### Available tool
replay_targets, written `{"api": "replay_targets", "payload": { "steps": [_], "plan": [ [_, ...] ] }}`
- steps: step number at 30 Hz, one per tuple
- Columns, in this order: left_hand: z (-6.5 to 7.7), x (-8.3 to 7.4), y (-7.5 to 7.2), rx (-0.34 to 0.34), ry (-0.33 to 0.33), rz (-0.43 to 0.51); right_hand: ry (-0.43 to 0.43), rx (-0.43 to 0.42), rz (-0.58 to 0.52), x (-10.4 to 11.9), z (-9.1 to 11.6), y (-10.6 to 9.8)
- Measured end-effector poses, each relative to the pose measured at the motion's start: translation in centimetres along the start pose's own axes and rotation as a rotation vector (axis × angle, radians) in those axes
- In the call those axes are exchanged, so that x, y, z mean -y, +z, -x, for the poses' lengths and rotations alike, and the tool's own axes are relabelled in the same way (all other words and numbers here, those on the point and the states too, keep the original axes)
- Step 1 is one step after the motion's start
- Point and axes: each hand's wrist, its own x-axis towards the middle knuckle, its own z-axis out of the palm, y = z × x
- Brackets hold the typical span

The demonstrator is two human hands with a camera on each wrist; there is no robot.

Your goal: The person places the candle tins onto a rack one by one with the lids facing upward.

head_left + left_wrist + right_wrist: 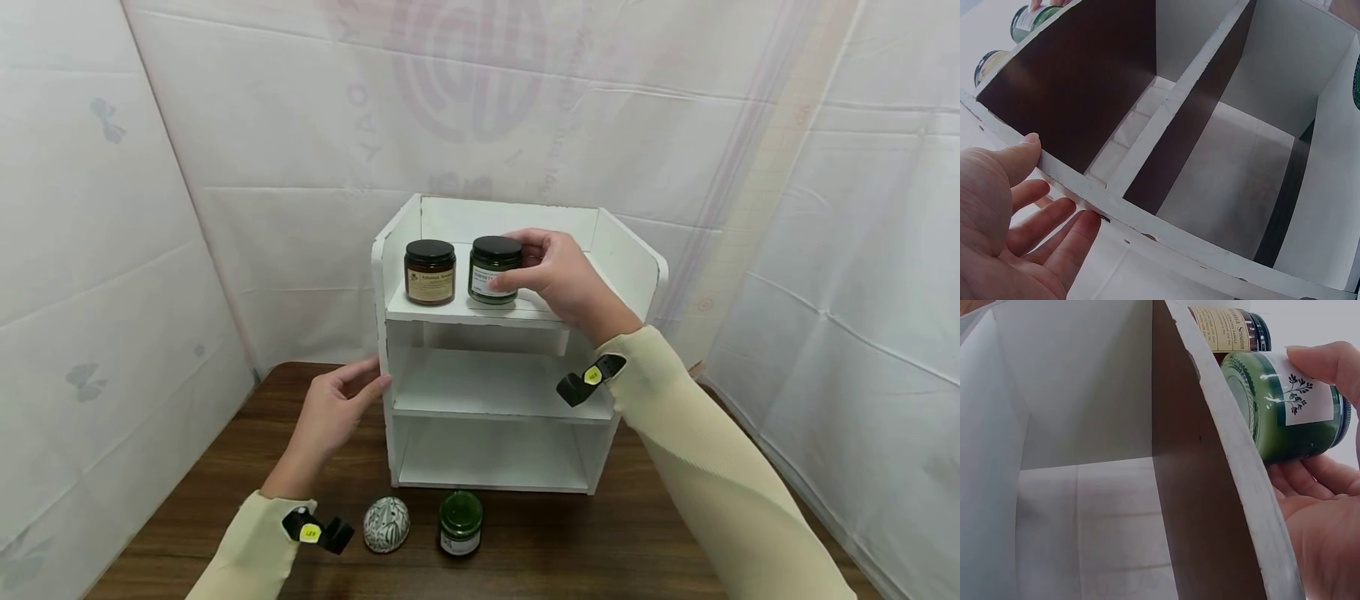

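My right hand [558,271] grips a green glass candle jar [483,287] with a black lid and white label, thumb on the label, at the top level of a white shelf unit [487,415]. Left of it stands an amber candle jar [430,273] with a black lid and cream label. In the right wrist view the green jar [1297,412] lies just beyond the top board's edge; whether its base touches the board cannot be told. My left hand [337,408] touches the unit's left side panel, the thumb on its front edge and the fingers loose along the outside.
On the brown wooden table [547,546] before the unit are a grey-and-white patterned rounded object [386,525] and another green jar [460,523]. White patterned sheets [300,233] hang behind and at both sides. The unit has two lower compartments.
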Motion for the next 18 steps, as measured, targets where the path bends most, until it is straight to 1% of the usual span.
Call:
{"api": "replay_targets", "payload": {
  "steps": [5, 10, 15, 18],
  "plan": [
    [0.01, -0.07, 0.00, -0.003, -0.001, 0.003, 0.034, 0.015, 0.007, 0.07, -0.19, -0.10],
    [-0.04, -0.05, 0.00, -0.003, 0.003, -0.012, 0.070, 0.038, -0.003, 0.06, -0.33, -0.25],
    [-0.07, -0.12, -0.03, -0.004, 0.012, -0.019, 0.076, 0.041, 0.000, -0.12, -0.43, -0.27],
    [-0.04, -0.17, -0.08, -0.004, 0.011, -0.025, 0.072, 0.040, 0.025, -0.23, -0.43, -0.22]
  ]
}}
